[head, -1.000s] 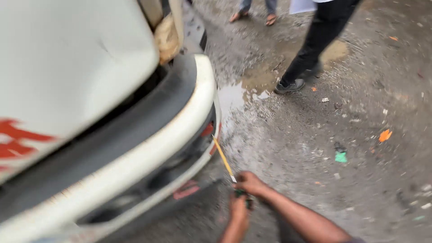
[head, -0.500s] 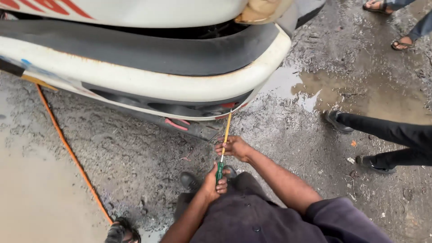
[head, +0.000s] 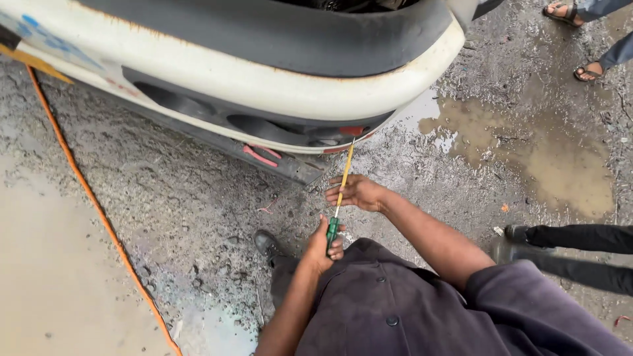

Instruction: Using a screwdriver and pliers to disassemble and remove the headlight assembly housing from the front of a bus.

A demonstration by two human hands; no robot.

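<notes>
Left hand (head: 321,247) fist-gripped round green screwdriver (head: 337,204) handle. Right hand (head: 356,192) fingers pinching yellow shaft. Tip up under white bumper (head: 264,82). Wet ground (head: 198,211), puddle (head: 527,151) nearby.

Bumper (head: 277,92) ahead; screwdriver (head: 339,198) between hands, tip under bumper; hose (head: 86,198) left; puddle (head: 547,151) right.

Wet gravelly ground (head: 198,198) w/ muddy puddle (head: 527,151), orange hose (head: 86,191) lying across, black shoe (head: 267,242).
</notes>
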